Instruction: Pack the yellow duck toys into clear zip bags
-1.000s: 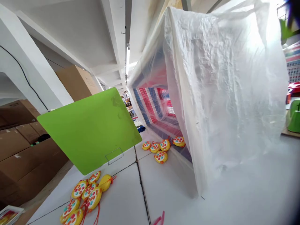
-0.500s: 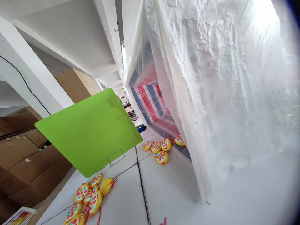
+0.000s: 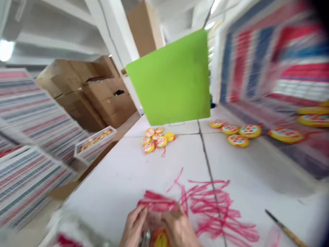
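At the bottom middle, my left hand (image 3: 135, 226) and my right hand (image 3: 177, 224) are closed on a clear plastic bag (image 3: 153, 219) between them. Pink strips (image 3: 158, 202) lie across its upper end. Something yellow and orange (image 3: 161, 238) shows under the plastic, too blurred to name. A small silvery thing (image 3: 145, 237) is beside my left fingers; whether they grip it is unclear. Loose pink ribbon strips (image 3: 213, 206) spread over the table to the right of my right hand.
Yellow toys with dotted white faces lie in a left cluster (image 3: 154, 139) and a right group (image 3: 238, 140). A green board (image 3: 172, 82) stands behind. A thin pointed tool (image 3: 285, 230) lies at right. Striped boxes (image 3: 31, 181) and cartons (image 3: 102, 96) stand left of the white table (image 3: 115, 181).
My view has turned down and left. Both hands, the bag and the pink strips have come into view. The translucent sheet no longer covers the right side, where striped lining shows.
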A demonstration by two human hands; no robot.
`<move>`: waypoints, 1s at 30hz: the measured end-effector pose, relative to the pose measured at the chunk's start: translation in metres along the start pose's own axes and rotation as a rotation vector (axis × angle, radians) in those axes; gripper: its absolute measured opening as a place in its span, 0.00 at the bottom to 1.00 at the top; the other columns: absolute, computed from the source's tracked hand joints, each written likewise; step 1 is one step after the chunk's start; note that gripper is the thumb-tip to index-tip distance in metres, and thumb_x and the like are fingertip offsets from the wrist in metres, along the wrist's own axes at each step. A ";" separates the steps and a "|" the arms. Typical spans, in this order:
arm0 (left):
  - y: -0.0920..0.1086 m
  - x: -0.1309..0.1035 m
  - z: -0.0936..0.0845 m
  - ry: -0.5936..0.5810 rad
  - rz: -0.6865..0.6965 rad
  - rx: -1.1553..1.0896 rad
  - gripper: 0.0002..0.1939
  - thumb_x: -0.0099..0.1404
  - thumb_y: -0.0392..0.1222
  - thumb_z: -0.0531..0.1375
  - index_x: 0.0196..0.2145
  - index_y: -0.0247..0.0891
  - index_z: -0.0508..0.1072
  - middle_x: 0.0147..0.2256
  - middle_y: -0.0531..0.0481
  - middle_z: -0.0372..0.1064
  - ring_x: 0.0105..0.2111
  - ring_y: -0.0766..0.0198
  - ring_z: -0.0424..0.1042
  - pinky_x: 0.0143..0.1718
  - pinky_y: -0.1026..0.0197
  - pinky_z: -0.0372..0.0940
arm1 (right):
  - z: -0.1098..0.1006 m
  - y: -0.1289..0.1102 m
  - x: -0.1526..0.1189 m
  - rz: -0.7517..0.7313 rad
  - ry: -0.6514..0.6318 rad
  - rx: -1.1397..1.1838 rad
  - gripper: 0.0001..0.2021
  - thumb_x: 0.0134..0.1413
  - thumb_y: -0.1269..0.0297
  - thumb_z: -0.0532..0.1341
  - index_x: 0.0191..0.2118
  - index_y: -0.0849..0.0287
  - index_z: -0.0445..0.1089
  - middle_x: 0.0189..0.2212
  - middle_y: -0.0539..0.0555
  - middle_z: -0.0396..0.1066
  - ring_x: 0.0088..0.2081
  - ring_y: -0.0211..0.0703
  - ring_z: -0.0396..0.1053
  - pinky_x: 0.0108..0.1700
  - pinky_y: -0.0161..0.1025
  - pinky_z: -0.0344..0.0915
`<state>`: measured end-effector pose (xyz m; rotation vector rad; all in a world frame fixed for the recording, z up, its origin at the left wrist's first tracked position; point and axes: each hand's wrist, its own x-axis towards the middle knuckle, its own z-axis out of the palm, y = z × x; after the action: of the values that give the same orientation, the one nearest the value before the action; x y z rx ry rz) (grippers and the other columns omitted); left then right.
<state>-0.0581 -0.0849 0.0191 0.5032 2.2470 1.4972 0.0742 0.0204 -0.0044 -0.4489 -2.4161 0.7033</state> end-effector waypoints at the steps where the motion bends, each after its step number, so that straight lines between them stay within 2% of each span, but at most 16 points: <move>1: -0.007 0.005 -0.002 -0.031 -0.040 -0.027 0.16 0.57 0.52 0.65 0.36 0.35 0.74 0.37 0.49 0.73 0.37 0.58 0.73 0.37 0.58 0.69 | 0.006 -0.002 -0.002 0.015 -0.013 0.013 0.05 0.61 0.67 0.58 0.36 0.59 0.70 0.32 0.49 0.72 0.35 0.40 0.70 0.48 0.50 0.64; 3: -0.018 0.014 -0.003 -0.186 -0.070 -0.221 0.19 0.53 0.55 0.66 0.34 0.35 0.74 0.34 0.50 0.74 0.38 0.58 0.71 0.37 0.61 0.67 | 0.011 -0.005 -0.003 0.063 -0.009 0.016 0.06 0.61 0.71 0.57 0.34 0.58 0.70 0.30 0.50 0.71 0.36 0.44 0.69 0.50 0.56 0.58; 7: -0.022 0.022 -0.002 -0.277 -0.145 -0.337 0.22 0.50 0.58 0.66 0.30 0.35 0.75 0.27 0.51 0.72 0.31 0.61 0.71 0.34 0.61 0.66 | 0.008 -0.012 0.009 0.095 0.008 -0.010 0.05 0.61 0.67 0.56 0.38 0.57 0.70 0.35 0.54 0.71 0.39 0.49 0.65 0.44 0.50 0.58; 13: -0.017 0.031 -0.013 -0.539 -0.189 -0.439 0.15 0.53 0.51 0.65 0.28 0.34 0.77 0.24 0.50 0.71 0.26 0.63 0.68 0.32 0.62 0.64 | 0.024 -0.027 0.038 0.072 -0.054 -0.089 0.09 0.63 0.70 0.53 0.36 0.57 0.70 0.32 0.53 0.71 0.37 0.46 0.64 0.43 0.46 0.56; 16: -0.019 0.035 -0.016 -0.635 -0.182 -0.458 0.13 0.56 0.48 0.63 0.27 0.33 0.76 0.23 0.51 0.68 0.26 0.64 0.65 0.30 0.64 0.61 | 0.031 -0.030 0.046 0.057 -0.112 -0.124 0.12 0.63 0.71 0.51 0.35 0.57 0.71 0.29 0.52 0.70 0.34 0.46 0.63 0.41 0.46 0.56; 19: -0.021 0.037 -0.017 -0.677 -0.151 -0.446 0.13 0.59 0.46 0.61 0.25 0.32 0.74 0.22 0.52 0.64 0.26 0.65 0.62 0.29 0.64 0.58 | 0.031 -0.031 0.050 0.046 -0.166 -0.150 0.13 0.63 0.71 0.51 0.32 0.58 0.71 0.26 0.52 0.68 0.32 0.45 0.62 0.39 0.45 0.56; 23: -0.020 0.041 -0.016 -0.701 -0.032 -0.377 0.12 0.63 0.41 0.56 0.24 0.33 0.70 0.24 0.53 0.62 0.27 0.66 0.60 0.31 0.64 0.56 | 0.030 -0.030 0.055 0.028 -0.186 -0.184 0.13 0.63 0.72 0.50 0.35 0.60 0.71 0.27 0.54 0.69 0.32 0.45 0.63 0.39 0.45 0.57; 27: -0.014 0.048 -0.014 -0.692 0.095 -0.254 0.10 0.63 0.35 0.54 0.24 0.35 0.67 0.23 0.54 0.61 0.26 0.67 0.57 0.28 0.64 0.52 | 0.032 -0.030 0.064 0.013 -0.184 -0.219 0.14 0.61 0.73 0.50 0.28 0.59 0.69 0.24 0.53 0.68 0.31 0.45 0.63 0.39 0.45 0.58; 30: -0.011 0.052 -0.016 -0.701 0.165 -0.182 0.11 0.63 0.33 0.54 0.23 0.36 0.66 0.22 0.54 0.62 0.24 0.67 0.58 0.27 0.64 0.52 | 0.031 -0.027 0.068 0.052 -0.153 -0.239 0.13 0.59 0.72 0.52 0.25 0.59 0.66 0.23 0.52 0.68 0.29 0.43 0.63 0.38 0.45 0.60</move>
<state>-0.1117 -0.0757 0.0081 0.9920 1.5421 1.3059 -0.0017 0.0181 0.0189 -0.5732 -2.6553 0.4871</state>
